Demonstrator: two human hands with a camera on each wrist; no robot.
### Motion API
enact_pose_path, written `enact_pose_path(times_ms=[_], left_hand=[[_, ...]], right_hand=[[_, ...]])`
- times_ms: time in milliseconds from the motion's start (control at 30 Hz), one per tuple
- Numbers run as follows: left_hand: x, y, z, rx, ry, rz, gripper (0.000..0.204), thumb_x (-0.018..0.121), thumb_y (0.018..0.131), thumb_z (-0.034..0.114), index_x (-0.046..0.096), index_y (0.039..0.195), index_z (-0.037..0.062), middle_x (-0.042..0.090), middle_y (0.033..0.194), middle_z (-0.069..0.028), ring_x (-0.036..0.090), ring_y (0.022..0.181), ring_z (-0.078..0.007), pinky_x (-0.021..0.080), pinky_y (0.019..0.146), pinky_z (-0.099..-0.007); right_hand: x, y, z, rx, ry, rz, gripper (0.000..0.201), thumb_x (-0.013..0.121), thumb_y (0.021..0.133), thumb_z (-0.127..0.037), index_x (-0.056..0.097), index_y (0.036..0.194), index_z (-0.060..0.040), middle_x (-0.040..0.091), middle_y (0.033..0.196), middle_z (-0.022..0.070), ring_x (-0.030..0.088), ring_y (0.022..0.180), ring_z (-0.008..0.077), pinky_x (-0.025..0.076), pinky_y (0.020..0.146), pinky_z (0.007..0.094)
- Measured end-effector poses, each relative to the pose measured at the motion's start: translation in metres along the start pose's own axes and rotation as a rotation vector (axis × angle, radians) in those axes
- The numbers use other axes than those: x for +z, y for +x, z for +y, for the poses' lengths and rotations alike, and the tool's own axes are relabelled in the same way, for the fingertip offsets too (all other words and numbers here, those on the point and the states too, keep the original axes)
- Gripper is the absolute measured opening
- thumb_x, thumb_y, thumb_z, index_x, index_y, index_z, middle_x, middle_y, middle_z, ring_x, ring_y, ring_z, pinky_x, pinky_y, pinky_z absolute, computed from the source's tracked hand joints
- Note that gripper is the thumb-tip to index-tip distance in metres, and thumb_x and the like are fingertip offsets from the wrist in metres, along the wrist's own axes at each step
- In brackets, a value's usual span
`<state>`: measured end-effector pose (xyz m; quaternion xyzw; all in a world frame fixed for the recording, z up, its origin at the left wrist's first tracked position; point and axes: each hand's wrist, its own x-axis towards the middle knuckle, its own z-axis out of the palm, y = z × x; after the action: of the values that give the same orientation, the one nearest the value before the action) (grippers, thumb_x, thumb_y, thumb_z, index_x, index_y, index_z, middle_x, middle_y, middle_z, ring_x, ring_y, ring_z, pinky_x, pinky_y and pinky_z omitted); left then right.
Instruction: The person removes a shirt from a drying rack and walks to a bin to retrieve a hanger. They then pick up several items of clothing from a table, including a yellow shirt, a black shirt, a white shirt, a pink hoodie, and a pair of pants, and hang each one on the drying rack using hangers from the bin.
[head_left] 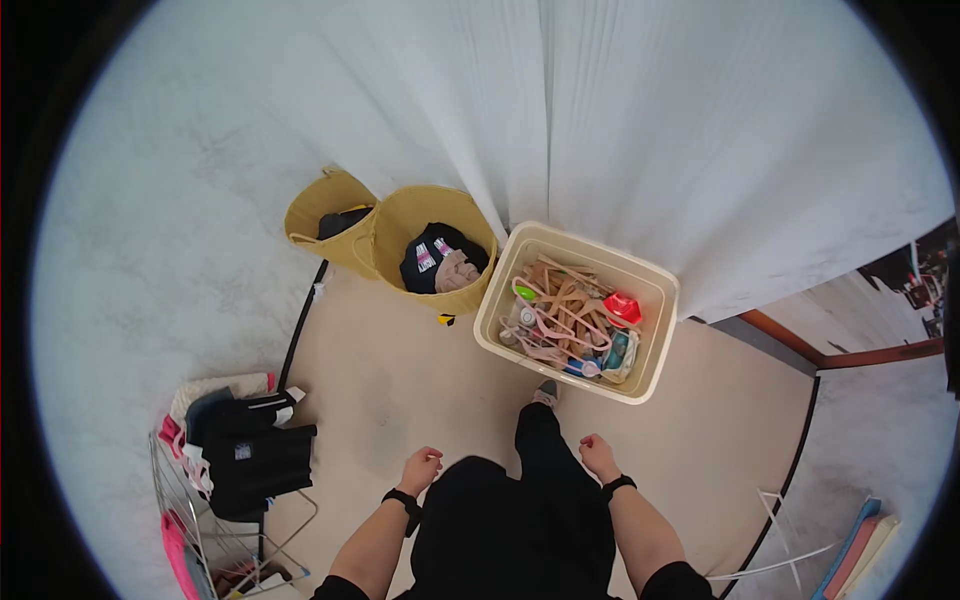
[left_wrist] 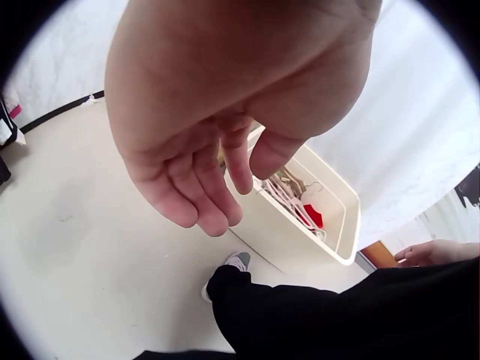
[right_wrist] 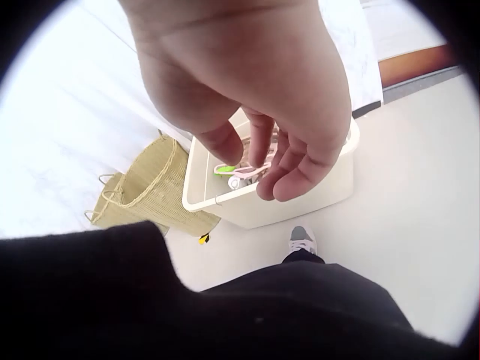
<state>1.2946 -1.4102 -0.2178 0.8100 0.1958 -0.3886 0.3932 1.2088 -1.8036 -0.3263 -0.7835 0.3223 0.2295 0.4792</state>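
My left hand [head_left: 421, 468] hangs in front of my body with its fingers [left_wrist: 196, 187] loosely curled and nothing in them. My right hand [head_left: 597, 455] hangs the same way, fingers [right_wrist: 289, 166] relaxed and holding nothing. Both wrists wear black bands. Ahead of my feet stands a cream plastic bin [head_left: 658, 330] filled with pink and beige hangers [head_left: 565, 305], a red item and a green item. The bin [left_wrist: 279, 226] shows behind the left hand, and the bin [right_wrist: 307, 196] sits behind the right hand too.
Two yellow woven baskets [head_left: 392, 235] with dark clothes stand left of the bin, against white curtains [head_left: 600, 120]. A wire drying rack [head_left: 215, 505] with black and pink garments is at my lower left. My grey shoe [head_left: 546, 391] steps toward the bin.
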Motion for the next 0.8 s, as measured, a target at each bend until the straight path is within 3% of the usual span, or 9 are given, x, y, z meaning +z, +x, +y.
enact_pose_path(times_ms=[33,133,233,367,500,533,667,733,800], left_hand=[[0.002,0.028,-0.005,-0.001,0.0,0.003,0.024,0.049,0.089,0.016,0.065,0.103,0.0051,0.068,0.079,-0.0089,0.066,0.075,-0.0176,0.053,0.07,-0.0315],[0.005,0.064,0.059,0.108,0.29,0.02,0.021,0.054,0.088,0.018,0.064,0.102,0.0072,0.068,0.082,-0.0124,0.067,0.078,-0.0259,0.052,0.074,-0.0356],[0.027,0.103,0.111,0.184,0.118,-0.031,0.02,0.057,0.086,0.017,0.064,0.102,0.0076,0.068,0.083,-0.0133,0.067,0.079,-0.0266,0.052,0.073,-0.0356],[0.071,0.164,0.151,0.239,0.068,-0.158,0.019,0.055,0.087,0.014,0.062,0.104,0.0088,0.066,0.08,-0.0128,0.066,0.075,-0.0269,0.051,0.069,-0.0358],[0.093,0.182,0.143,0.196,0.069,-0.264,0.019,0.053,0.089,0.015,0.061,0.106,0.0106,0.065,0.079,-0.012,0.065,0.073,-0.0281,0.049,0.065,-0.0372],[0.088,0.178,0.144,0.182,0.103,-0.312,0.019,0.053,0.089,0.015,0.061,0.106,0.01,0.065,0.079,-0.012,0.064,0.072,-0.0282,0.049,0.065,-0.0371],[0.047,0.166,0.137,0.121,0.196,-0.392,0.02,0.053,0.09,0.016,0.06,0.107,0.0082,0.066,0.082,-0.0124,0.065,0.077,-0.0289,0.051,0.069,-0.037],[0.022,0.16,0.127,0.17,0.299,-0.357,0.02,0.053,0.09,0.015,0.06,0.106,0.0073,0.066,0.079,-0.0123,0.065,0.077,-0.0303,0.051,0.071,-0.0384],[-0.006,0.158,0.126,0.165,0.38,-0.369,0.021,0.053,0.089,0.014,0.06,0.108,0.0076,0.065,0.084,-0.0125,0.064,0.081,-0.0309,0.051,0.074,-0.0391]], right_hand=[[-0.005,0.021,-0.017,-0.061,-0.117,-0.012,0.023,0.057,0.083,-0.014,0.062,0.101,-0.0019,0.067,0.088,0.0156,0.066,0.076,0.0275,0.053,0.068,0.037],[-0.01,0.076,-0.061,-0.077,-0.247,-0.112,0.024,0.054,0.083,-0.017,0.065,0.099,-0.0033,0.066,0.096,0.022,0.063,0.095,0.0372,0.05,0.083,0.043],[0.001,0.133,-0.093,-0.102,-0.246,-0.168,0.024,0.053,0.084,-0.017,0.064,0.101,-0.0053,0.066,0.101,0.0214,0.062,0.097,0.0378,0.05,0.085,0.044],[0.037,0.209,-0.09,-0.063,-0.398,-0.258,0.026,0.054,0.085,-0.018,0.063,0.106,-0.006,0.062,0.112,0.0206,0.06,0.101,0.0391,0.05,0.086,0.0454],[0.083,0.262,-0.061,-0.065,-0.539,-0.109,0.029,0.056,0.087,-0.025,0.061,0.109,-0.006,0.056,0.123,0.0183,0.051,0.116,0.0382,0.044,0.093,0.0525],[0.093,0.268,-0.06,-0.102,-0.54,-0.034,0.03,0.056,0.088,-0.027,0.06,0.108,-0.0057,0.055,0.124,0.0178,0.048,0.12,0.0381,0.041,0.096,0.0547],[0.097,0.265,-0.089,-0.016,-0.621,-0.151,0.03,0.056,0.088,-0.031,0.061,0.106,-0.0071,0.058,0.118,0.0157,0.047,0.119,0.0379,0.036,0.099,0.0557],[0.102,0.239,-0.1,-0.129,-0.627,-0.095,0.023,0.054,0.087,-0.024,0.062,0.103,-0.0088,0.059,0.109,0.0136,0.05,0.112,0.0382,0.039,0.095,0.0516],[0.106,0.216,-0.112,-0.132,-0.603,0.084,0.018,0.053,0.081,-0.011,0.062,0.097,-0.0094,0.058,0.101,0.0121,0.051,0.106,0.0348,0.042,0.088,0.0477]])
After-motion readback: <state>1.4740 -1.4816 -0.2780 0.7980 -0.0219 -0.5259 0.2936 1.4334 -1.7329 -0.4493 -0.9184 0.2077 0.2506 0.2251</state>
